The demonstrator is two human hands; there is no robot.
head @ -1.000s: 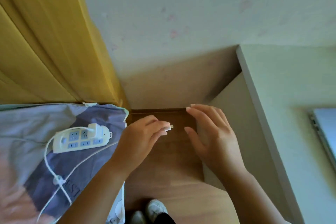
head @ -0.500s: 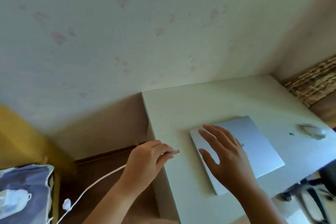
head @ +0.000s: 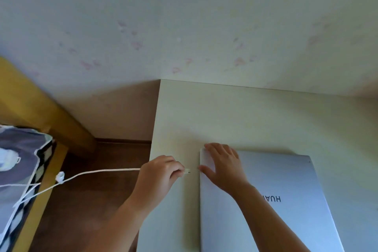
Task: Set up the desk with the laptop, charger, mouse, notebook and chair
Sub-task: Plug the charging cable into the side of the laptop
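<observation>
While right hand (head: 222,166) steadies laptop (head: 266,200), left hand (head: 161,174) pinches charger plug (head: 187,171).

Both hands low in frame, forearms entering from the bottom edge.
Left hand (head: 159,172) centre-left, fingers pinched together, knuckles up. Right hand (head: 223,166) just right of it, flat, palm down, fingers spread.

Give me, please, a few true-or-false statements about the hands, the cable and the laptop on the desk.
1. The laptop lies closed on the desk. True.
2. The left hand pinches the plug end of the white cable. True.
3. The plug is already in the laptop. False: a gap remains between its tip and the laptop's left edge.
4. The right hand is lifting the lid. False: it rests flat on the lid's corner.
</observation>
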